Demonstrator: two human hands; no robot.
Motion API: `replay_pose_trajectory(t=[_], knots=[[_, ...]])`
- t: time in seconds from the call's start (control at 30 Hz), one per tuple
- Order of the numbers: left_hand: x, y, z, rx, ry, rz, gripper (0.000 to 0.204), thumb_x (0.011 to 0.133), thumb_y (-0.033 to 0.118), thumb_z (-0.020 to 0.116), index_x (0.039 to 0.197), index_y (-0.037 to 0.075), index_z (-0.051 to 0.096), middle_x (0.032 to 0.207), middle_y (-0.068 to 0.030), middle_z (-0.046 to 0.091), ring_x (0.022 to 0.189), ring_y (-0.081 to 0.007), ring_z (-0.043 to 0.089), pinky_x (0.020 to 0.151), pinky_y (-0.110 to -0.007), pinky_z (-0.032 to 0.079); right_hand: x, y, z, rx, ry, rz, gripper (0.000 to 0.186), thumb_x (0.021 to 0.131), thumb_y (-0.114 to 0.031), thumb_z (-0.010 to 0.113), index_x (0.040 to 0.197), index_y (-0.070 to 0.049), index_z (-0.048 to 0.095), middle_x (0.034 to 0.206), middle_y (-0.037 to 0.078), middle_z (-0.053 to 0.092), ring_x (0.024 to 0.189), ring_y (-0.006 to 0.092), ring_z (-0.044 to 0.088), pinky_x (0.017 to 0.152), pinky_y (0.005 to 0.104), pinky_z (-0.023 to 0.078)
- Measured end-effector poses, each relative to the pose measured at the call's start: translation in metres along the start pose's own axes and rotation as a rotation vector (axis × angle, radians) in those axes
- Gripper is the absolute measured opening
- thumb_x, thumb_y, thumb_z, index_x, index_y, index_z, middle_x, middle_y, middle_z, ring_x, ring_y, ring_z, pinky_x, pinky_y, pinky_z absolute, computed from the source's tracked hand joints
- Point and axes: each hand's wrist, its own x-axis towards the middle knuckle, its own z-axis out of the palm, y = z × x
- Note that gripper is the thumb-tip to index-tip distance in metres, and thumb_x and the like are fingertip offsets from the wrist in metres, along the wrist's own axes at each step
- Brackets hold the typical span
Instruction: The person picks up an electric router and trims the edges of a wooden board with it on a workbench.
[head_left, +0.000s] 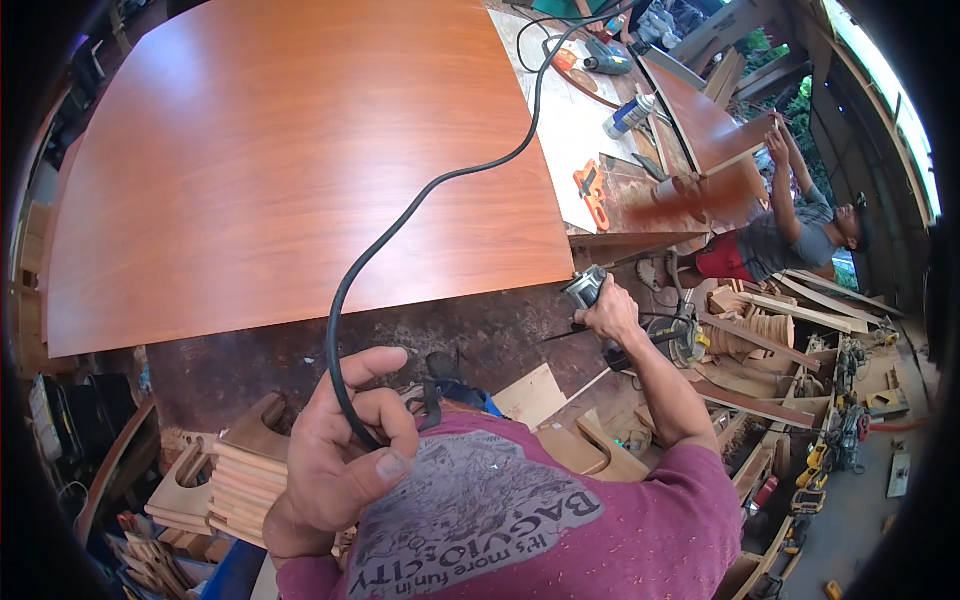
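Observation:
My left hand [345,440], low in front of my chest, has its fingers curled round a black power cord [405,215]. The cord arcs up over the large reddish-brown wood-grain panel [300,160] toward the top of the view. My right hand [612,312] grips a handheld power tool [587,287] with a grey head and dark body. Its head sits at the panel's near right corner; whether it touches the edge is unclear. The fingers hide part of the tool, and its exact kind does not show.
An orange clamp-like tool [592,195], a spray can [630,115] and a heat-gun-shaped tool [607,57] lie beyond the panel's right edge. A co-worker [795,225] lifts a reddish board at right. Stacked wooden pieces [250,480] stand lower left; offcuts [770,330] crowd the right.

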Motion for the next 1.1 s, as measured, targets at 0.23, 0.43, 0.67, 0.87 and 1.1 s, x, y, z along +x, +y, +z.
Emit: replay_pose_trajectory(t=[0.23, 0.43, 0.67, 0.87, 1.1], knots=[[0.001, 0.036, -0.026, -0.108, 0.024, -0.023, 0.082, 0.091, 0.011, 0.072, 0.156, -0.006, 0.025, 0.083, -0.0086, 0.062, 0.07, -0.0125, 0.059, 0.063, -0.026, 0.05, -0.014, -0.027, 0.007, 0.046, 0.08, 0.164, 0.098, 0.069, -0.04, 0.087, 0.139, 0.014, 0.044, 0.122, 0.032, 0.069, 0.115, 0.0449, 0.067, 0.099, 0.0497, 0.055], [0.004, 0.061, -0.051, -0.076, 0.056, -0.048, 0.083, 0.09, 0.015, 0.073, 0.156, -0.006, 0.026, 0.081, -0.0086, 0.061, 0.066, -0.0132, 0.059, 0.059, -0.026, 0.05, -0.016, -0.03, 0.019, 0.05, 0.143, 0.229, 0.091, 0.068, -0.038, 0.087, 0.134, 0.011, 0.046, 0.12, 0.03, 0.069, 0.112, 0.0449, 0.068, 0.097, 0.0495, 0.055], [0.023, 0.08, -0.071, -0.082, 0.12, -0.068, 0.086, 0.085, 0.016, 0.076, 0.154, -0.007, 0.03, 0.078, -0.0097, 0.06, 0.06, -0.0151, 0.058, 0.054, -0.027, 0.049, -0.014, -0.043, 0.024, 0.08, 0.152, 0.304, 0.09, 0.064, -0.031, 0.087, 0.135, 0.008, 0.047, 0.121, 0.028, 0.067, 0.112, 0.0451, 0.068, 0.096, 0.0495, 0.056], [0.049, 0.093, -0.093, -0.049, 0.14, -0.095, 0.092, 0.082, 0.02, 0.079, 0.154, -0.01, 0.03, 0.072, -0.0093, 0.058, 0.057, -0.0172, 0.057, 0.052, -0.029, 0.049, -0.011, -0.045, 0.031, 0.061, 0.163, 0.372, 0.084, 0.065, -0.031, 0.087, 0.13, 0.005, 0.048, 0.118, 0.028, 0.067, 0.109, 0.0448, 0.068, 0.094, 0.0511, 0.056], [0.067, 0.103, -0.114, -0.162, 0.09, -0.087, 0.092, 0.084, 0.017, 0.078, 0.155, -0.011, 0.026, 0.073, -0.0124, 0.058, 0.056, -0.0202, 0.056, 0.047, -0.032, 0.045, -0.011, -0.056, 0.038, 0.072, 0.243, 0.386, 0.084, 0.067, -0.031, 0.086, 0.132, 0.005, 0.046, 0.12, 0.028, 0.064, 0.108, 0.0448, 0.068, 0.092, 0.0514, 0.057]])
